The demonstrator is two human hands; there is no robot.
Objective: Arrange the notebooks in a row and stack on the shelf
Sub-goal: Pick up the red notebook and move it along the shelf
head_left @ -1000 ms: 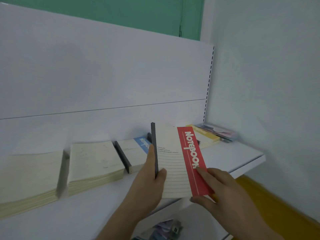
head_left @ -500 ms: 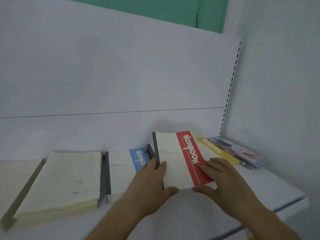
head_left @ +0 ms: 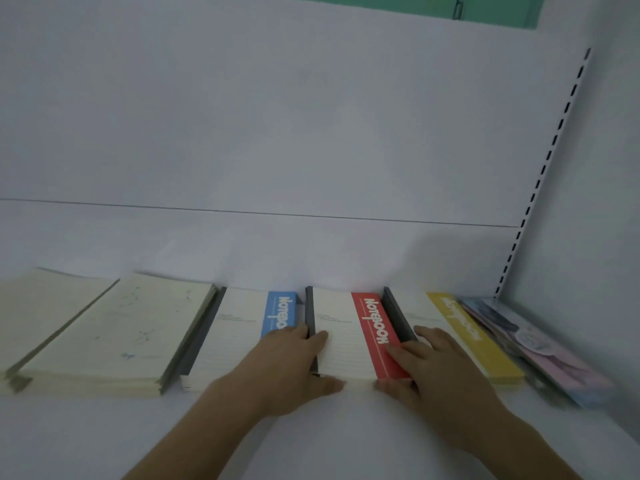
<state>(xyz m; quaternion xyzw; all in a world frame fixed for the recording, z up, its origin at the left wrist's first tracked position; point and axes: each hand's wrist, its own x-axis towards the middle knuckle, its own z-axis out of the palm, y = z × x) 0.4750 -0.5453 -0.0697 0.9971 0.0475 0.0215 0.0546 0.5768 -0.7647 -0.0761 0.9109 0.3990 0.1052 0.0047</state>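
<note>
Red notebook (head_left: 360,337) flat between both hands

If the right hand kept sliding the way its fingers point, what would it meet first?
Probably the white back panel: the right hand points along the red notebook and yellow notebook, with nothing visibly between.
</note>
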